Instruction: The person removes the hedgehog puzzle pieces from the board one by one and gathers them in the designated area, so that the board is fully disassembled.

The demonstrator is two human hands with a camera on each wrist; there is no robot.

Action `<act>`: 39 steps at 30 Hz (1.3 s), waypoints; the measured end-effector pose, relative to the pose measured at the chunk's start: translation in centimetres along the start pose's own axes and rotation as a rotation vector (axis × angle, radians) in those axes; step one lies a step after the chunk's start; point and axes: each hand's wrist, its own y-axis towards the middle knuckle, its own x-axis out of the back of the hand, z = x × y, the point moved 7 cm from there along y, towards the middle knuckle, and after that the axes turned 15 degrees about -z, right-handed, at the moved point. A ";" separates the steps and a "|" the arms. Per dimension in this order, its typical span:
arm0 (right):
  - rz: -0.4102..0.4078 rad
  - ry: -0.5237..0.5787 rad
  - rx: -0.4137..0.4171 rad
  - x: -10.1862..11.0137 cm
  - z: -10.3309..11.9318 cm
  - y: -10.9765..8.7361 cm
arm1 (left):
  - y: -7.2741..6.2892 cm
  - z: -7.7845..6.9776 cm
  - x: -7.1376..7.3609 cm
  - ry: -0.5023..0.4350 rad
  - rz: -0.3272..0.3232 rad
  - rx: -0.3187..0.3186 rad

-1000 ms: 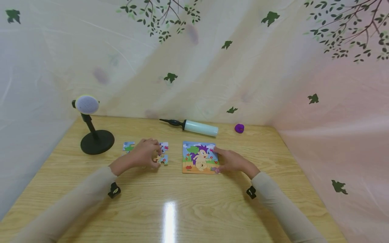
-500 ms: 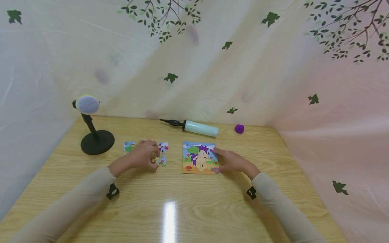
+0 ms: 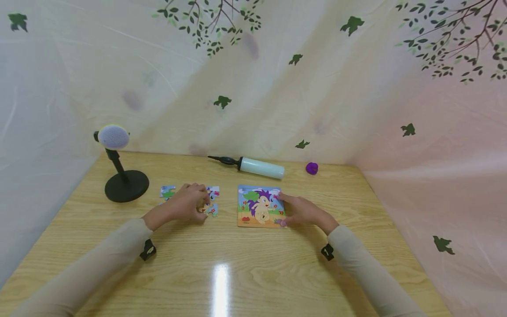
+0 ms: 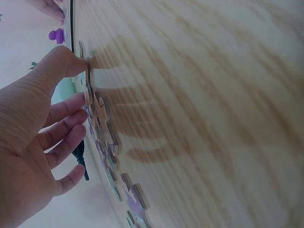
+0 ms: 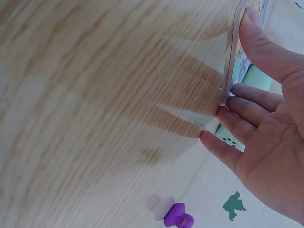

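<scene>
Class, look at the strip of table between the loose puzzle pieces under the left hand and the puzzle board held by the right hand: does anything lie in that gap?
Nothing visible does. Bare table separates the loose pieces at the left hand from the puzzle board, which the right hand steadies at its right edge. The pump lies farther back.

Wooden table with a glare patch near its front edge. Far left: a microphone with a pale round head on a black stem and round black base. Along the back edge: a pale green hand pump lying on its side, black nozzle pointing left; to its right, well apart, a small purple toy, also seen in the right wrist view. Behind the table: a pale curtain printed with leaves and branches.
</scene>
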 end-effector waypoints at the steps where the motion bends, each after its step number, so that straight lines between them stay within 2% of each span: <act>1: -0.001 -0.001 0.005 0.0 0.0 0.0 | 0.0 0.0 0.0 -0.002 0.006 0.004; 15: -0.007 0.005 0.030 0.0 0.0 -0.1 | 0.0 0.2 -0.3 -0.026 0.023 0.018; 21: -0.003 -0.005 0.022 -0.1 -0.1 0.0 | 0.0 0.1 -0.2 -0.030 0.011 0.018; 33: 0.004 -0.004 0.005 -0.1 -0.3 0.1 | 0.1 0.5 -0.5 -0.023 0.032 0.033; 39: 0.009 0.001 -0.005 -0.2 -0.3 0.1 | 0.4 0.2 -0.1 -0.020 0.007 0.026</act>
